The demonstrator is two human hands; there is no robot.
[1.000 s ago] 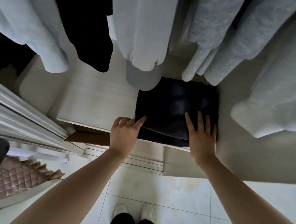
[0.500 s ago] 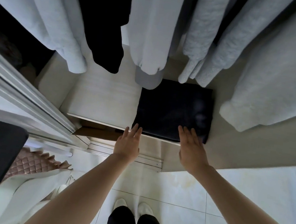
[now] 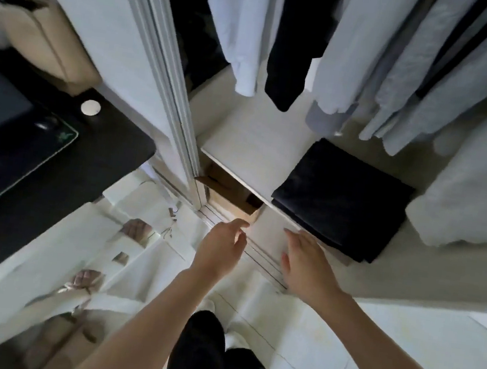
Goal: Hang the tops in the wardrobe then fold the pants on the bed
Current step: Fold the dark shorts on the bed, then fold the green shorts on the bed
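Folded dark pants (image 3: 342, 197) flat on wardrobe shelf (image 3: 249, 151), long side slanting down-right, my left hand (image 3: 223, 248) and right hand (image 3: 307, 265) open, empty, just short of them

Folded pants (image 3: 342, 197) were set on the wardrobe shelf (image 3: 249, 151) — under hung tops (image 3: 406, 66), right of the sliding door (image 3: 163, 81).

Bare white shelf (image 3: 250, 145) left of the folded dark pants (image 3: 342, 197) offers open room, bounded at left by the sliding door frame (image 3: 169, 81). Hanging tops (image 3: 339, 57) crowd the space above the shelf. Both hands, left hand (image 3: 220, 248) and right hand (image 3: 307, 265), hover over clear floor tiles (image 3: 370, 340).
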